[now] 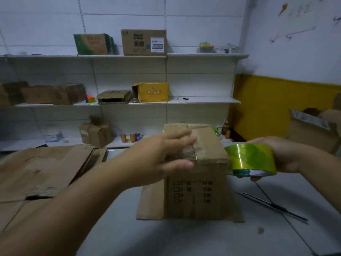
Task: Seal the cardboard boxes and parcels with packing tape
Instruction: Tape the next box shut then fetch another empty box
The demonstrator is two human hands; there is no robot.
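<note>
A tall brown cardboard box [197, 193] stands upright on the white table, printed checkboxes on its near face. My left hand [162, 156] lies over the box's top near edge, fingers straight on the closed flaps and thumb against the front face. A strip of tape runs across the top of the box under my fingers. To the right of the box, my right hand [282, 156] grips a roll of yellow-green packing tape [251, 159], held close to the box's upper right corner.
Flattened cardboard sheets [42, 172] lie at the left of the table. Thin black rods [273, 206] lie at the right. An open box [313, 130] stands far right. White wall shelves [129, 56] behind carry several boxes and drink cans [132, 137].
</note>
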